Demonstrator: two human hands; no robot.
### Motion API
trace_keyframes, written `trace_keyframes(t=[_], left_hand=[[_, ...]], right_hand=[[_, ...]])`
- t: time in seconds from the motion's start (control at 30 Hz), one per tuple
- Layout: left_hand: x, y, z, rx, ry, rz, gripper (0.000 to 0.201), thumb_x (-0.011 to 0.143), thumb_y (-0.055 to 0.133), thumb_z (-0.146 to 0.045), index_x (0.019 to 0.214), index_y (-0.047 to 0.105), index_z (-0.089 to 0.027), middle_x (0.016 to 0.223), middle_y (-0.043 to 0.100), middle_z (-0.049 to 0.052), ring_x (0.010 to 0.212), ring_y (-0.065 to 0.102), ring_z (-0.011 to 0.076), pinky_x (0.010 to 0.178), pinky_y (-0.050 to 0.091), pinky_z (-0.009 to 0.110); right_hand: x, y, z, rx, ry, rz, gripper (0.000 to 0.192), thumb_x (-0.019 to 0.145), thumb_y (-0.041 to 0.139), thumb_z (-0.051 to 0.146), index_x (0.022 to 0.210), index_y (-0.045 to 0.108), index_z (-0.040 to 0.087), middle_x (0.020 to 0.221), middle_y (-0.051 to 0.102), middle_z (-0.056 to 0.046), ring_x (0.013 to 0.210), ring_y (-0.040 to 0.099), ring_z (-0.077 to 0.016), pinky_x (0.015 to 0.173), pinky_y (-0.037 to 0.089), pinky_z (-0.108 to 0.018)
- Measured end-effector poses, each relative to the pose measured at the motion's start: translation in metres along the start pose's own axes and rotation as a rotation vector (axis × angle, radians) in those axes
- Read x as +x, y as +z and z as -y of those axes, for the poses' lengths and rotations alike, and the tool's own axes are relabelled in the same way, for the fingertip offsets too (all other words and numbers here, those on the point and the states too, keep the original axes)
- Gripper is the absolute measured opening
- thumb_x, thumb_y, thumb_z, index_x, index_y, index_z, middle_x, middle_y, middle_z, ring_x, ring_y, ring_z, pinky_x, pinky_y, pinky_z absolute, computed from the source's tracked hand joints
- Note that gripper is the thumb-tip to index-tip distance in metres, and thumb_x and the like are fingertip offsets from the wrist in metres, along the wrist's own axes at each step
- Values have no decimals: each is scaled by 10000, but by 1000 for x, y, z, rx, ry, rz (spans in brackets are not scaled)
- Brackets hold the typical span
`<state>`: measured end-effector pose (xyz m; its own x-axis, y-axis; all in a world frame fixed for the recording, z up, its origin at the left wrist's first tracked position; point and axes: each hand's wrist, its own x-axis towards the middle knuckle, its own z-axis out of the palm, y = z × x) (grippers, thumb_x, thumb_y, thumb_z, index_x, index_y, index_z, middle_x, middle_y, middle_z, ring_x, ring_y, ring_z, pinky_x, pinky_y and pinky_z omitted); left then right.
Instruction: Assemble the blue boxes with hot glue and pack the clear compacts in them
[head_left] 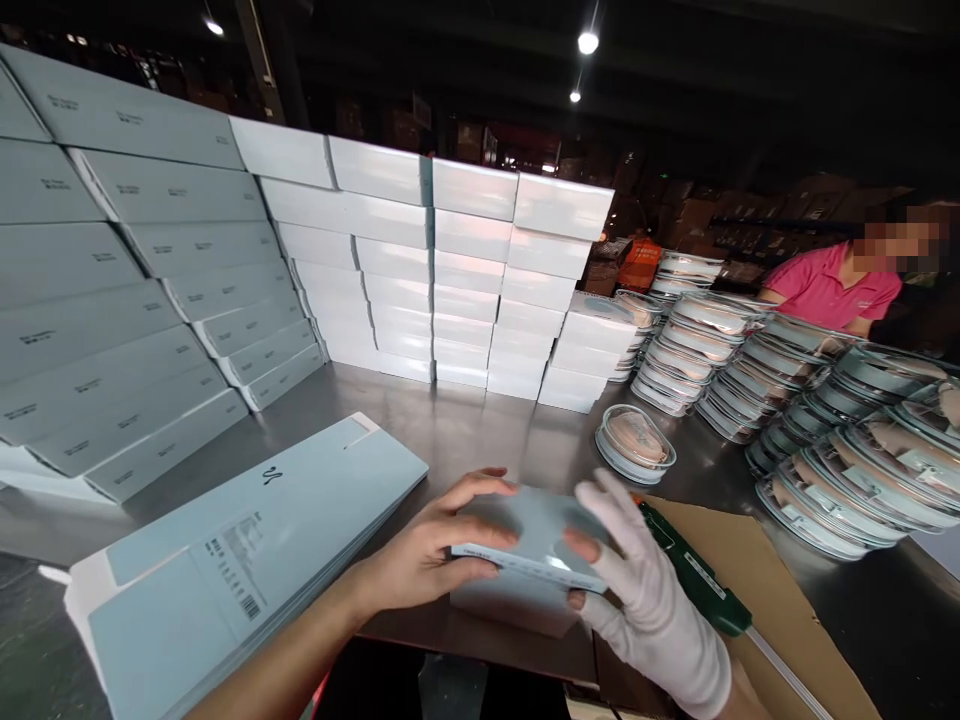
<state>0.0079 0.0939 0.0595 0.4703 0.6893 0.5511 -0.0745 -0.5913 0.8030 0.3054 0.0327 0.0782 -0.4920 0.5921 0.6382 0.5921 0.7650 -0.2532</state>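
Pale blue-grey cardboard box (525,560), light and easily crushed, sits at the steel surface's (450,430) near edge, clasped between your bare left hand (435,550) and gloved right hand (637,590); keep your grip on its stiffer corners.

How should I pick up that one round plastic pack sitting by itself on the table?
Grip the round pack by its rim, fingers on opposite sides, coming down from above. It lies flat on the metal table, apart from the stacks, so the top and sides are free. Its clear domed lid looks smooth and probably slippery, so the wider bottom edge is likely the surer hold.
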Motion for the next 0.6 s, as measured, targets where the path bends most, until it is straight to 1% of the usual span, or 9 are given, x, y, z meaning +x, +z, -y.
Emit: trace_keyframes(t=[0.03,0.1,0.2,0.3,0.4,0.43,0.47,0.5,0.6], left_hand=[[-3,0,3,-23,-21,-90,123,838,840,-338,950,843,-287,1313,722,104,1385,570,363,1133,477,508],[-9,3,12,-44,-67,-278,212,914,753,-448,1020,791,-268,1393,672,118,1379,574,351,1087,514,494],[-14,21,22,-98,-148,-467,407,982,591,-585,1217,652,-258,1551,535,151,1398,558,356,1008,578,467],[-14,36,20,-138,-197,-425,575,927,653,-622,1368,558,-267,1561,529,167,1386,574,358,1045,565,472],[-13,24,5,1,-186,-334,578,947,697,-484,1465,479,-351,1619,463,110,1492,450,319,1167,456,492],[-15,12,0,107,-166,-322,493,975,669,-432,1437,505,-374,1614,466,85,1513,414,307,1193,419,505],[-17,-2,-4,232,-142,-317,378,1002,630,-387,1373,562,-383,1582,499,68,1517,407,304,1205,397,520],[-21,-18,-6,364,-115,-315,276,1013,607,-356,1288,622,-381,1527,553,58,1507,419,312,1206,386,538],[-37,-71,-2,701,-103,-332,215,999,596,-390,1202,666,-374,1417,633,55,1460,473,368,1154,433,566]], right_hand=[[-9,4,2,46,119,-111,722,950,645,205,1576,352,414,1691,313,-29,1578,235,-304,1244,299,-568],[-29,18,6,281,388,-310,718,1000,566,293,1610,229,466,1721,253,0,1558,313,-284,1229,330,-571],[-53,48,17,609,585,-328,742,911,643,503,1567,296,526,1578,522,-8,1392,562,-335,1032,563,-552],[-53,57,24,675,591,-311,723,851,625,654,1519,397,496,1342,716,-53,1231,681,-386,893,631,-562],[-20,18,13,654,689,-482,657,940,444,709,1487,449,346,1233,745,-119,1100,737,-345,879,634,-516],[-2,-3,3,568,740,-575,651,902,547,697,1426,500,314,1203,744,-120,1068,736,-327,885,629,-478],[19,-26,-10,315,747,-657,647,859,628,654,1374,521,278,1192,729,-117,1059,719,-316,901,612,-453],[41,-49,-26,9,745,-643,658,800,693,621,1309,535,236,1155,718,-121,1038,705,-323,897,601,-459],[112,-98,-87,-273,731,-603,741,602,892,379,1236,573,164,1162,672,-155,1119,619,-412,1016,475,-606]])
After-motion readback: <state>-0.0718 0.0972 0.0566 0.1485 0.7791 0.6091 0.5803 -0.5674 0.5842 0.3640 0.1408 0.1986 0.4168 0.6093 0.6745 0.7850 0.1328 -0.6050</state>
